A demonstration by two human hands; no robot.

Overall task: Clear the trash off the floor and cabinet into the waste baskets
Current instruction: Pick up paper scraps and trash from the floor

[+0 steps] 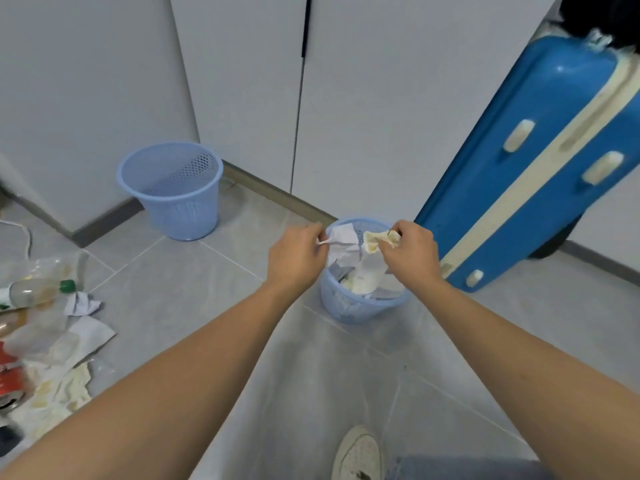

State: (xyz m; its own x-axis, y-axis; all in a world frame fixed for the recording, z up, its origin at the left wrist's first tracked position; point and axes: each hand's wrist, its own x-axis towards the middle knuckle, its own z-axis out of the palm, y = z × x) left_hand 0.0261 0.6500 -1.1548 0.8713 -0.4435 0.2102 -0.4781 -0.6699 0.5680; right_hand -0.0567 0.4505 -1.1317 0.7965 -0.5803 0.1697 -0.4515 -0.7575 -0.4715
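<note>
Both hands are held over the near blue waste basket, which holds crumpled paper. My left hand pinches a crumpled white paper above the rim. My right hand grips a stained cream tissue right beside it. A second blue basket stands farther back left by the cabinet; nothing shows inside it. A pile of trash lies on the floor at the left: a plastic bottle with green cap, a crumpled paper, stained tissues and a red can.
A blue suitcase with a cream band leans against the white cabinet doors just right of the near basket. A white cable lies at the far left. My shoe is on the grey tiles below.
</note>
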